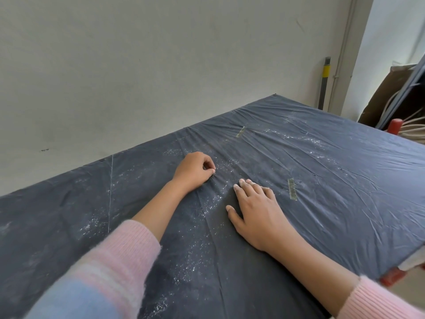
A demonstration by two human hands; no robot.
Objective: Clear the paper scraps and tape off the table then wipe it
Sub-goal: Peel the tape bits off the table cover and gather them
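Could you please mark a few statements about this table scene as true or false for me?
1. The right hand rests flat on the dark cover. True.
2. The left hand lies flat with straight fingers. False: its fingers are curled, with the fingertips pinched together at the cover.
3. The near tape strip and the far tape strip are on the cover, and neither hand touches them. True.
4. The cover is spotless. False: white specks are scattered over it.
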